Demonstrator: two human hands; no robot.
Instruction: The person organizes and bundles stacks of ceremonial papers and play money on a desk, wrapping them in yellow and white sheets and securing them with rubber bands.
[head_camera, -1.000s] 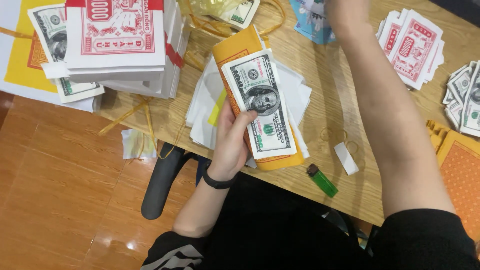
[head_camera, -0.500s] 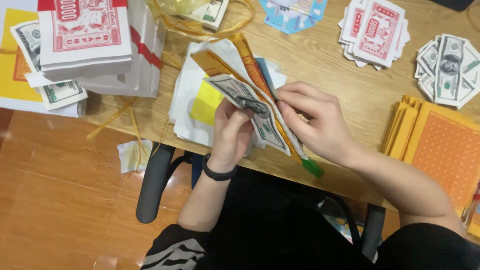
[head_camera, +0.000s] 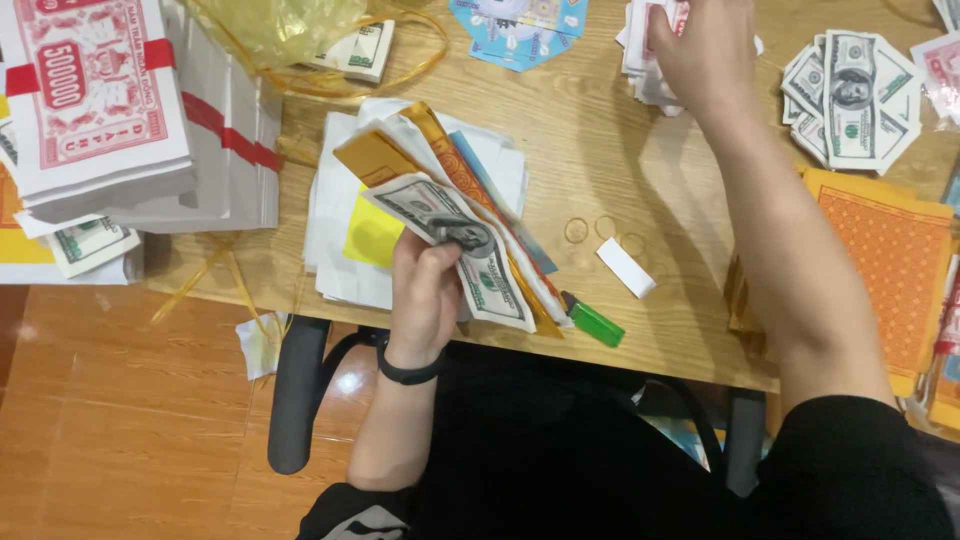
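**Sorting paper notes at a wooden desk**

Left hand grips a fanned paper bundle w/ a grey banknote on top, near edge, centre. Right hand reaches far right, fingers closed on a red-white note stack. Btwn them: rubber bands, white slip, green lighter.

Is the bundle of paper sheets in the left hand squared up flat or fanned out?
Fanned out. The bundle in the left hand splays apart, showing separate edges of banknote-style, orange, white and blue sheets.

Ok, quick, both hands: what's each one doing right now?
Left hand: closed around a fanned bundle of paper notes.
Right hand: resting on a pile of red-and-white notes; grip cannot be told.
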